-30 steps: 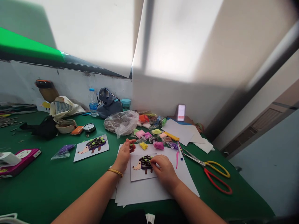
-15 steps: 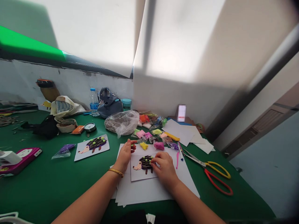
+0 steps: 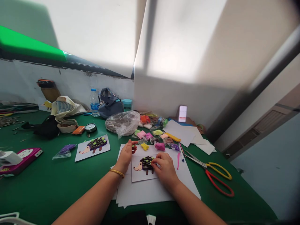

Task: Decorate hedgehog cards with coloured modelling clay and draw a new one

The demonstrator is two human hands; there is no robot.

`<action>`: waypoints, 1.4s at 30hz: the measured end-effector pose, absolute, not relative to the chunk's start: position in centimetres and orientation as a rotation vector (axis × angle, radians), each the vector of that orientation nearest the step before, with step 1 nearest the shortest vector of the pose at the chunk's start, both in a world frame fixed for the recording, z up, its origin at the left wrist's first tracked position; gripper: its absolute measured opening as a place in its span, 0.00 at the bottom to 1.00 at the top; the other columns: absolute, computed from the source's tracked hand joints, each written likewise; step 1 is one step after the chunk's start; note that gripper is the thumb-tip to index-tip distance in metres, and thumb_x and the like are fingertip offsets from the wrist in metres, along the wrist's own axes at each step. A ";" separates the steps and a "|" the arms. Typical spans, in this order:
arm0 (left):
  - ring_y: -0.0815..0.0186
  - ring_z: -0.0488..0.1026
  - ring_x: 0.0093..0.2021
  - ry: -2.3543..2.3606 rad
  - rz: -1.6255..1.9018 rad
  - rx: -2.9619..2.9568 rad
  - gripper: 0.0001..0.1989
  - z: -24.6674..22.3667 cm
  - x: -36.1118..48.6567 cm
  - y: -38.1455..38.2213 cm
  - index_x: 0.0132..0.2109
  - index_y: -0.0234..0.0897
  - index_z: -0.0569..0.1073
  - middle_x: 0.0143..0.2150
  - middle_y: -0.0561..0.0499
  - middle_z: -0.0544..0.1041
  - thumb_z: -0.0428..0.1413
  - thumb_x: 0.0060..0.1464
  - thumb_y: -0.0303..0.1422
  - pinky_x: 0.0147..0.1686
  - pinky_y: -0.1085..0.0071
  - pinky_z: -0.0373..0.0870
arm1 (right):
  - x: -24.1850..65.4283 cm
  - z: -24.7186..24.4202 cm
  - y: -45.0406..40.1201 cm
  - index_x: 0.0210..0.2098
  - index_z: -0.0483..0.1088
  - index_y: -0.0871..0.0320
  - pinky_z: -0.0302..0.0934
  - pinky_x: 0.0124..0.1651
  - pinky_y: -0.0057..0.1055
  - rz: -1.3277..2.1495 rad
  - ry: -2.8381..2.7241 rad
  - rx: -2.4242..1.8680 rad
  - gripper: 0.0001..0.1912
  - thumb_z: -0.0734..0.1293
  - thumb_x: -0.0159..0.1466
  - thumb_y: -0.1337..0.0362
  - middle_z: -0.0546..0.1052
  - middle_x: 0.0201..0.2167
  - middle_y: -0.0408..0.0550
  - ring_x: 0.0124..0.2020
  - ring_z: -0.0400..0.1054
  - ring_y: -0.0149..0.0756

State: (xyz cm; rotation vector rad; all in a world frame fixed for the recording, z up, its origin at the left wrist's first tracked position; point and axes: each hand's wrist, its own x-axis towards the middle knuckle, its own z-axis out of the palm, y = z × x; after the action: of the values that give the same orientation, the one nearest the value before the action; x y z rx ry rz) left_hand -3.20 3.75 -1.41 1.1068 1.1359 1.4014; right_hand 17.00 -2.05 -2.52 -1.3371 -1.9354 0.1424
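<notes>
A hedgehog picture in clay (image 3: 147, 163) lies on a small white card, with a dark spiny back, a pale face and light green balls on the spines. My right hand (image 3: 166, 167) reaches over the card's right side, thumb and fingertips pinched together against the hedgehog's back. Whatever sits between those fingertips is hidden. My left hand (image 3: 125, 156) is beside the card's left edge, fingers curled, and a bit of light green clay (image 3: 133, 146) shows at the fingertips. Under the card lie white paper sheets (image 3: 140, 197).
A second hedgehog card (image 3: 79, 155) lies to the left. Bagged clay pieces, including a pink one (image 3: 159, 146) and a yellow one (image 3: 144, 146), sit behind my hands. Large scissors (image 3: 206, 165) and pens (image 3: 181, 152) lie to the right. A plastic bag (image 3: 123, 123) and a water bottle (image 3: 94, 103) stand farther back.
</notes>
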 end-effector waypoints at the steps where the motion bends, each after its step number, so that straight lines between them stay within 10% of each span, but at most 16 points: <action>1: 0.62 0.69 0.37 1.141 1.396 1.119 0.33 -1.4 -3.2 3.7 0.43 0.36 0.78 0.34 0.47 0.73 0.47 0.54 0.61 0.36 0.68 0.65 | 17.0 -2.5 -2.1 0.32 0.78 0.52 0.60 0.42 0.42 0.154 -1.934 -1.335 0.05 0.69 0.61 0.66 0.74 0.35 0.48 0.40 0.66 0.43; 27: 0.62 0.70 0.37 1.163 1.393 1.186 0.35 -1.9 -3.5 4.0 0.45 0.33 0.77 0.35 0.46 0.73 0.45 0.56 0.61 0.36 0.69 0.68 | 17.4 -2.2 -2.5 0.33 0.79 0.52 0.59 0.44 0.40 0.180 -1.936 -1.310 0.09 0.67 0.59 0.71 0.75 0.35 0.48 0.41 0.67 0.42; 42: 0.61 0.77 0.41 0.934 1.195 1.601 0.23 -1.0 -1.6 1.6 0.60 0.39 0.63 0.38 0.48 0.80 0.52 0.59 0.38 0.45 0.63 0.72 | 18.6 -2.1 -2.3 0.48 0.73 0.51 0.62 0.51 0.42 0.177 -1.826 -1.189 0.12 0.63 0.67 0.64 0.73 0.43 0.50 0.48 0.65 0.44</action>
State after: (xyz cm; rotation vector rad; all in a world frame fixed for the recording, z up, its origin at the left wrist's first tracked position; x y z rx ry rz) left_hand -1.61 1.59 -1.02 1.6010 0.9345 1.1950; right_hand 18.61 -2.25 -2.08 -1.1885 -1.8260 0.1769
